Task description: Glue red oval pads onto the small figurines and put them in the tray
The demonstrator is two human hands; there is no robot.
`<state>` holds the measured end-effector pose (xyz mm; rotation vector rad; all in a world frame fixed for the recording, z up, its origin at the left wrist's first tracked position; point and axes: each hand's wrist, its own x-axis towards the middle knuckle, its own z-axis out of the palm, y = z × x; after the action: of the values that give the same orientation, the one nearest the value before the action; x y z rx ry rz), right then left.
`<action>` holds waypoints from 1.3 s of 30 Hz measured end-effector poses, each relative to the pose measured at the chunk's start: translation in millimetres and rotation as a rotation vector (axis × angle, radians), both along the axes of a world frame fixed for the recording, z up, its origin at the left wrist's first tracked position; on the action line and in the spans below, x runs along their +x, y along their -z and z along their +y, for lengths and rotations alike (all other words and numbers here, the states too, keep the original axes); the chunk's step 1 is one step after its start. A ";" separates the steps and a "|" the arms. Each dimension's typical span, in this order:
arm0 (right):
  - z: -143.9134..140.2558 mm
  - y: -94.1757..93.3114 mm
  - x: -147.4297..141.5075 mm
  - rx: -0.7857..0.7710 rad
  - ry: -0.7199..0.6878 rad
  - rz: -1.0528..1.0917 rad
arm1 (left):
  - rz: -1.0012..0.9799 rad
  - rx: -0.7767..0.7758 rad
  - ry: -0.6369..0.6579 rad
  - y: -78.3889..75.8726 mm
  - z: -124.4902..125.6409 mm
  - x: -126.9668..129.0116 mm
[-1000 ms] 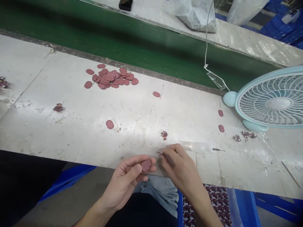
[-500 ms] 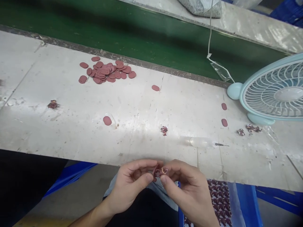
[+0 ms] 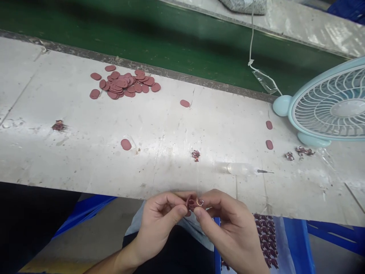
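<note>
Reddish-brown and oval, a small disc (image 3: 191, 203) sits pinched between the fingertips of both hands just below the near edge of a worn white bench (image 3: 199, 125). The left hand (image 3: 159, 224) grips the disc with thumb and forefinger, its other fingers curled in. The right hand (image 3: 228, 228) pinches a tiny pale ring (image 3: 199, 202) against the disc's face; what the ring is made of cannot be told at this range. Both hands hang over the person's lap, off the bench top and close to its front lip.

On the bench, a pile of like discs (image 3: 125, 83) lies toward the far edge, with loose ones scattered well apart: one (image 3: 126, 144) left of centre, one (image 3: 184, 103) near the far rim, two (image 3: 268, 134) by a pale blue fan (image 3: 327, 110) at the right. Small dark-red scraps (image 3: 195, 155) lie just beyond the hands, more (image 3: 58, 125) at the left and beside the fan's foot. A clear needle-tipped dropper (image 3: 242, 169) rests on its side near the front edge, right of the hands.

Behind the bench runs a green belt (image 3: 142, 34), edged by a grey strip. A white cord (image 3: 251, 38) drops across the belt. Blue crates (image 3: 82, 213) stand under the bench on either side of the lap, with a bag of patterned pieces (image 3: 265, 236) at the right. Bare bench surface stretches between the hands and the pile.
</note>
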<state>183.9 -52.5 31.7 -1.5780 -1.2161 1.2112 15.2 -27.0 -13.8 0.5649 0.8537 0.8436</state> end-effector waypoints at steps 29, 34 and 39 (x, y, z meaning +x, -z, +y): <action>-12.8 16.0 -3.4 0.101 0.071 0.176 | 0.082 0.079 0.035 -8.9 1.7 1.1; -15.6 17.8 -5.0 0.147 0.068 0.170 | 0.071 0.124 0.013 -5.8 -1.5 0.1; -13.1 17.3 -5.4 0.168 0.072 0.170 | 0.076 0.141 -0.004 -5.4 -1.0 -0.7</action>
<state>178.5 -65.6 14.4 -1.3558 -1.1117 1.1410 14.5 -28.0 -8.4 0.7229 0.8689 0.8948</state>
